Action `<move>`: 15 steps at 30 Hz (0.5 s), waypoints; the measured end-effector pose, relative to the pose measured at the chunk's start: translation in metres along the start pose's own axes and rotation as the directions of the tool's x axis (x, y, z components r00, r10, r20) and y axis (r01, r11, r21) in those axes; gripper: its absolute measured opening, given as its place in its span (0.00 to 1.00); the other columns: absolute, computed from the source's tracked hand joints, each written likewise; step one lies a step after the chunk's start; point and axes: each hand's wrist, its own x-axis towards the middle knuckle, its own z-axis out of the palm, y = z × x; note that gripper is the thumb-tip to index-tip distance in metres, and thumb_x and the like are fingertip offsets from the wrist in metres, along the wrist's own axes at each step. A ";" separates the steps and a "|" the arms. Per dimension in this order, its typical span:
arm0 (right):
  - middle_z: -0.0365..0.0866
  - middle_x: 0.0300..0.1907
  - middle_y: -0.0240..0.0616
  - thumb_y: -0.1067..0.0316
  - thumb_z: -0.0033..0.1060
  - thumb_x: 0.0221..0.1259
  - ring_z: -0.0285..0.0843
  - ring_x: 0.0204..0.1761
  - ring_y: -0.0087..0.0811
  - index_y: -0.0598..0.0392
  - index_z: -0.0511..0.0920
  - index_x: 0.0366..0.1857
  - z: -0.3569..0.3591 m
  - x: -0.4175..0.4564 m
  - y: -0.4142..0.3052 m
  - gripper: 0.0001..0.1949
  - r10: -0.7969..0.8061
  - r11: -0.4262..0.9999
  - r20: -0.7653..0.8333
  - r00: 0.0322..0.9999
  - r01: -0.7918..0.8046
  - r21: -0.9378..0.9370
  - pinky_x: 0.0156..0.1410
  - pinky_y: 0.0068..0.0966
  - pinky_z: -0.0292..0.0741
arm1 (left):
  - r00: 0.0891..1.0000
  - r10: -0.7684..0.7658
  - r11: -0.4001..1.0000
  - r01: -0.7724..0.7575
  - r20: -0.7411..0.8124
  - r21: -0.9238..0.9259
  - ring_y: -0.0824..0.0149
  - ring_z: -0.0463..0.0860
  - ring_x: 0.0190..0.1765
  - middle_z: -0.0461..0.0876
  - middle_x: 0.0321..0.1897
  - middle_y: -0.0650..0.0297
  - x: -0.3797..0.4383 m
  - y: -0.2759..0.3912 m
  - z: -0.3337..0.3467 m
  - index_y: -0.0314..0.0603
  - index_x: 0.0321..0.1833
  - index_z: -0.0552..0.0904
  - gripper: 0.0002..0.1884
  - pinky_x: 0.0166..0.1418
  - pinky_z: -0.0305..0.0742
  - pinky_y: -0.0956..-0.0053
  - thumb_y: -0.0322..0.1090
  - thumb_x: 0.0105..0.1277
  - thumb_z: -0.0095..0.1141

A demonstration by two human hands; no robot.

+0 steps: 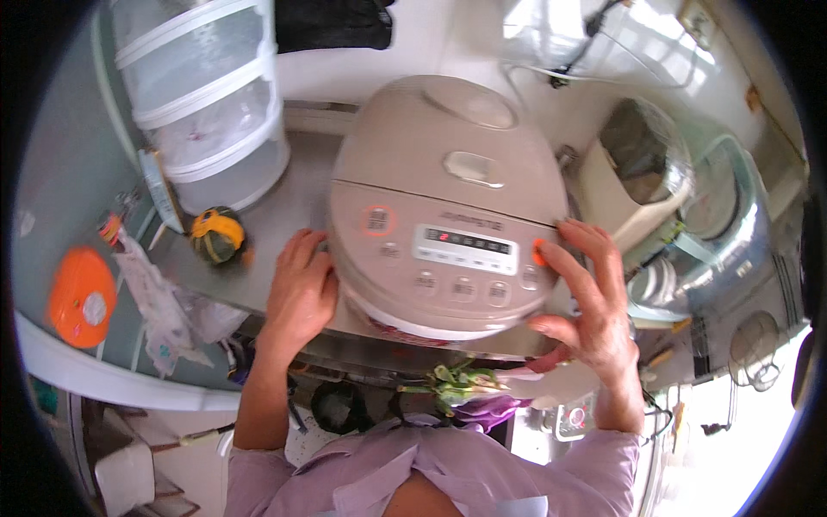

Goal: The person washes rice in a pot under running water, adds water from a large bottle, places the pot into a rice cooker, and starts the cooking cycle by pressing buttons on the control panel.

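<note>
A beige Joyoung rice cooker, its lid closed, stands on the metal counter before me. Its display panel is lit, with one red mark in the dark strip. My left hand rests against the cooker's left side, fingers slightly bent. At the right of the panel, a fingertip of my right hand touches or hovers just by an orange-lit button. That hand's other fingers are spread along the cooker's right edge, its thumb near the front rim. Another button, ringed in orange light, is at the panel's left.
Left of the cooker are stacked clear drawers and a small green-and-orange pumpkin. A plastic bag hangs by an orange disc. An open container stands right. Below the counter edge are green stalks.
</note>
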 end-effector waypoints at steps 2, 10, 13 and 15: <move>0.71 0.62 0.51 0.35 0.68 0.47 0.71 0.65 0.52 0.52 0.79 0.61 0.001 0.000 0.000 0.39 -0.017 0.998 0.026 1.000 0.018 -0.061 0.72 0.57 0.65 | 1.000 -0.020 1.000 0.020 -0.004 -0.011 0.44 0.70 0.69 0.76 0.60 0.50 -0.001 -0.001 -0.003 0.34 0.39 0.80 0.06 0.70 0.66 0.52 0.24 0.58 0.60; 0.71 0.63 0.49 0.31 0.65 0.47 0.71 0.67 0.48 0.50 0.77 0.64 0.000 -0.001 -0.001 0.42 -0.027 0.990 0.057 0.998 0.034 -0.134 0.73 0.60 0.62 | 1.000 -0.026 1.000 0.026 0.008 0.016 0.44 0.70 0.69 0.76 0.60 0.50 -0.001 -0.001 -0.003 0.33 0.37 0.80 0.05 0.70 0.67 0.52 0.25 0.59 0.60; 0.71 0.64 0.50 0.30 0.64 0.48 0.71 0.67 0.50 0.52 0.77 0.64 0.002 -0.004 0.001 0.43 -0.024 0.994 0.036 0.999 0.027 -0.103 0.73 0.60 0.62 | 1.000 -0.026 1.000 0.026 0.006 -0.017 0.44 0.70 0.69 0.76 0.60 0.49 0.000 -0.001 -0.003 0.33 0.37 0.80 0.05 0.70 0.67 0.52 0.25 0.59 0.60; 0.71 0.65 0.52 0.31 0.64 0.48 0.71 0.67 0.51 0.54 0.76 0.64 0.003 -0.005 0.003 0.43 -0.019 0.998 0.027 0.999 0.020 -0.054 0.72 0.60 0.63 | 1.000 -0.016 1.000 0.016 0.001 -0.020 0.44 0.69 0.69 0.75 0.61 0.49 0.000 -0.002 -0.004 0.33 0.37 0.80 0.05 0.70 0.67 0.52 0.24 0.59 0.60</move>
